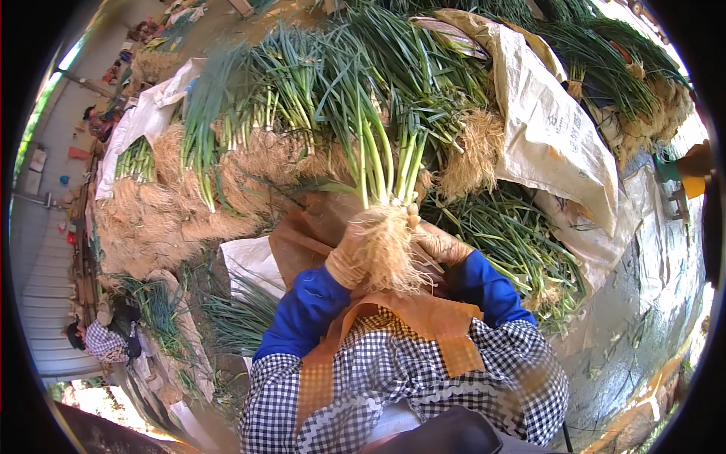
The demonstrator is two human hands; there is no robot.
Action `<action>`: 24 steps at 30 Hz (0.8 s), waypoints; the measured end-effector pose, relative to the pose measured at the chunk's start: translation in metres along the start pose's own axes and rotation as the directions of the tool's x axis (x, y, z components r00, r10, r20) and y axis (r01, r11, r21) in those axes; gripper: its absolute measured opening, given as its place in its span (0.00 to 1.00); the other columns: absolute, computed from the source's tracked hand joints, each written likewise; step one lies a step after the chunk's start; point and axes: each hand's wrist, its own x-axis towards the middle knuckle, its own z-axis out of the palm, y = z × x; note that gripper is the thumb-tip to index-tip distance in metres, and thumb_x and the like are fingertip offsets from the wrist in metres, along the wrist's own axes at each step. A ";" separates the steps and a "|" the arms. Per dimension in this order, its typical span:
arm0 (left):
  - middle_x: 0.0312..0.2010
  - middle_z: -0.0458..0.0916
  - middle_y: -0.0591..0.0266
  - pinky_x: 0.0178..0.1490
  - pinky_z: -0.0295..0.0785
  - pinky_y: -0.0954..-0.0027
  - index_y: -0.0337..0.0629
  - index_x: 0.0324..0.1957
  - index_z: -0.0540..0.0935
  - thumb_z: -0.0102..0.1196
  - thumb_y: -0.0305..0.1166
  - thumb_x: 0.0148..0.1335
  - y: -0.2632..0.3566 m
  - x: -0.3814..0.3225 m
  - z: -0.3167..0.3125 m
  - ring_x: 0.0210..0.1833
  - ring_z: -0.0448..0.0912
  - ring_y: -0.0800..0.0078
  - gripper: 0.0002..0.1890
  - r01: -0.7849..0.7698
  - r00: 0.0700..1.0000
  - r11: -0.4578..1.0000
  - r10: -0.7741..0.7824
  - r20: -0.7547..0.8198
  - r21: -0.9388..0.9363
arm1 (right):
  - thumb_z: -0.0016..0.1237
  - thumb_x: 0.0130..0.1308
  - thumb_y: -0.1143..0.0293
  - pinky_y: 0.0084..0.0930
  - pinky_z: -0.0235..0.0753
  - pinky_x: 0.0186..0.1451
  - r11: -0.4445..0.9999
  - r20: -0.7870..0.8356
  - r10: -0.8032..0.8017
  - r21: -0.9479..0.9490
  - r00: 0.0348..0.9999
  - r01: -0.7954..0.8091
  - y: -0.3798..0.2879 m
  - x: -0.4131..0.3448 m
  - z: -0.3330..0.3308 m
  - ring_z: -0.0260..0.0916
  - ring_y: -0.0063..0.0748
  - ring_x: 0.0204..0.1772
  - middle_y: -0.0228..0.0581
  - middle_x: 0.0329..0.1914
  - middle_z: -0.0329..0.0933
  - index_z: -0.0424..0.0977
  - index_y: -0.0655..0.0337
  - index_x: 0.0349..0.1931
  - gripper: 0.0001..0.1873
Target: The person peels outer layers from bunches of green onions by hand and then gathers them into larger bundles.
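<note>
A bunch of green onions is held up before my chest, leaves pointing away and a thick tuft of pale roots hanging toward me. My left hand grips it from the left, its fingers partly hidden by the roots. On the right side, my right hand holds the bunch close to the white stem bases. Both hands look covered by thin, soiled tan gloves. An orange-brown apron hangs over my checked smock, below the roots.
Rooted green onions are heaped ahead. Trimmed-looking onions lie to the right, beside a white woven sack. Matted roots cover the left. A person in checked clothing sits at the far left; wet floor stretches right.
</note>
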 end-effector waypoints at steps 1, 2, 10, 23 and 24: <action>0.43 0.73 0.49 0.48 0.75 0.69 0.26 0.53 0.64 0.46 0.32 0.61 0.010 -0.007 0.040 0.47 0.75 0.63 0.21 0.004 1.000 0.987 -0.007 -0.021 -0.159 | 0.41 0.65 0.56 0.20 0.68 0.39 0.992 0.173 0.122 0.023 0.977 -0.128 -0.024 -0.011 0.007 0.67 0.21 0.34 0.36 0.33 0.75 0.72 0.64 0.47 0.21; 0.41 0.72 0.52 0.45 0.76 0.69 0.29 0.57 0.60 0.45 0.32 0.62 0.024 -0.017 0.070 0.46 0.75 0.65 0.24 0.016 0.998 0.987 -0.024 -0.050 -0.160 | 0.42 0.65 0.54 0.17 0.61 0.30 0.980 0.222 0.173 -0.137 0.960 -0.145 -0.021 -0.015 -0.002 0.61 0.15 0.25 0.27 0.21 0.71 0.76 0.63 0.37 0.20; 0.37 0.70 0.59 0.40 0.75 0.70 0.29 0.61 0.51 0.46 0.32 0.61 0.084 -0.094 0.165 0.43 0.74 0.70 0.31 -0.108 0.993 0.991 0.112 0.046 -0.075 | 0.51 0.56 0.61 0.30 0.72 0.45 0.185 -0.388 -0.157 -0.915 0.908 -0.359 0.053 0.017 -0.137 0.73 0.40 0.44 0.38 0.42 0.75 0.75 0.55 0.42 0.15; 0.37 0.70 0.61 0.39 0.75 0.71 0.27 0.60 0.51 0.48 0.30 0.59 0.096 -0.110 0.248 0.42 0.74 0.72 0.31 -0.418 0.877 0.888 0.450 0.168 -0.193 | 0.49 0.56 0.63 0.32 0.73 0.41 -0.083 0.393 -0.634 -0.891 0.666 0.446 -0.120 0.195 -0.016 0.70 0.38 0.44 0.43 0.47 0.68 0.73 0.59 0.34 0.11; 0.37 0.70 0.61 0.39 0.75 0.71 0.27 0.60 0.51 0.48 0.30 0.59 0.096 -0.124 0.250 0.42 0.74 0.72 0.31 -0.450 0.863 0.872 0.480 0.155 -0.193 | 0.46 0.60 0.58 0.31 0.73 0.41 -0.087 0.287 -0.365 -0.958 0.886 0.274 -0.111 0.185 -0.016 0.70 0.36 0.44 0.43 0.48 0.67 0.74 0.59 0.37 0.14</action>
